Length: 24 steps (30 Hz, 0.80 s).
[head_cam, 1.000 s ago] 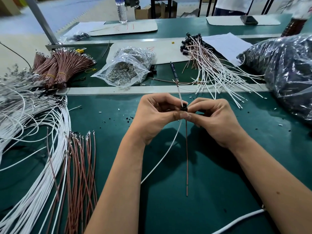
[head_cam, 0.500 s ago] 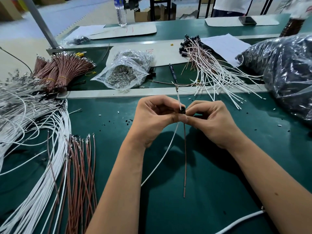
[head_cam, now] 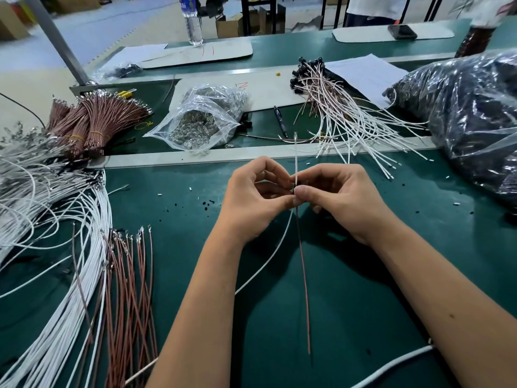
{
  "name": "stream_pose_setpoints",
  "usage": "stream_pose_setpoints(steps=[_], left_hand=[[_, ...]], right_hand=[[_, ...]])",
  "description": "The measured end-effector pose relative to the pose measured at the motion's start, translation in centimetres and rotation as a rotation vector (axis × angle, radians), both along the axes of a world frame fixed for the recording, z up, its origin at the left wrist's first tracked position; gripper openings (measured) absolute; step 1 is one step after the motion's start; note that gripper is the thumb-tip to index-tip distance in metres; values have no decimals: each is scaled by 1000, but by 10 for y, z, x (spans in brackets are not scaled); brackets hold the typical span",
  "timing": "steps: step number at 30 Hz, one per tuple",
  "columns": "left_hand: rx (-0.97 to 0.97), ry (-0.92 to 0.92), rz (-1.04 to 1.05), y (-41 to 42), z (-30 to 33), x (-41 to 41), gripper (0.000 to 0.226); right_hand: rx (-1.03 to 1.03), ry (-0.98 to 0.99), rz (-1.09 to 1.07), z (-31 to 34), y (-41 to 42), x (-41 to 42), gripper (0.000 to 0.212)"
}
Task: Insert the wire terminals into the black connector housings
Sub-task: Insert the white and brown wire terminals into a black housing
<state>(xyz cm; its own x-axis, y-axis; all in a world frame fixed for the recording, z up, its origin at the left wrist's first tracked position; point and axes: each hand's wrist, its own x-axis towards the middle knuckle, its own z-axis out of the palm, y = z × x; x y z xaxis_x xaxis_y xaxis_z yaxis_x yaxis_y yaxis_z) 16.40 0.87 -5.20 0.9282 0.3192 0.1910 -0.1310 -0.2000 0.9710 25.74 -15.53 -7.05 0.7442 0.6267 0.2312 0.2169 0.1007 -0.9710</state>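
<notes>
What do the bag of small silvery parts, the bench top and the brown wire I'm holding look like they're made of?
Bag: thin clear plastic film, glossy and crinkled; the parts inside glint like bare metal, probably terminals. Bench top: dark green matte mat, possibly rubber or vinyl. Brown wire: smooth plastic-looking insulation, hanging from the black connector housing pinched by the left hand and right hand.

2 bare hands are brought together, fingertip to fingertip, above the work surface.

The left hand (head_cam: 253, 196) is held with fingers curled and thumb pressed against the forefinger in a pinch. The right hand (head_cam: 340, 198) is likewise curled, its thumb and forefinger closed in a pinch that meets the left one. Both bare forearms are stretched forward from the lower edge, converging toward the hands.
</notes>
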Motion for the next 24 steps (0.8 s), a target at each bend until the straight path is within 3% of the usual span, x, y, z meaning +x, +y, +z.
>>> stream_pose_setpoints(steps=[9, 14, 20, 24], left_hand=[[40, 132, 30, 2, -3, 1, 32], [53, 122, 38, 3, -3, 1, 32], [107, 117, -2, 3, -6, 2, 31], [179, 83, 2, 5, -9, 2, 29]], right_hand=[[22, -17, -79, -1, 0, 0, 11], [-55, -60, -93, -2, 3, -2, 22], [93, -53, -147, 0, 1, -2, 11], [135, -201, -277, 1, 3, -7, 13]])
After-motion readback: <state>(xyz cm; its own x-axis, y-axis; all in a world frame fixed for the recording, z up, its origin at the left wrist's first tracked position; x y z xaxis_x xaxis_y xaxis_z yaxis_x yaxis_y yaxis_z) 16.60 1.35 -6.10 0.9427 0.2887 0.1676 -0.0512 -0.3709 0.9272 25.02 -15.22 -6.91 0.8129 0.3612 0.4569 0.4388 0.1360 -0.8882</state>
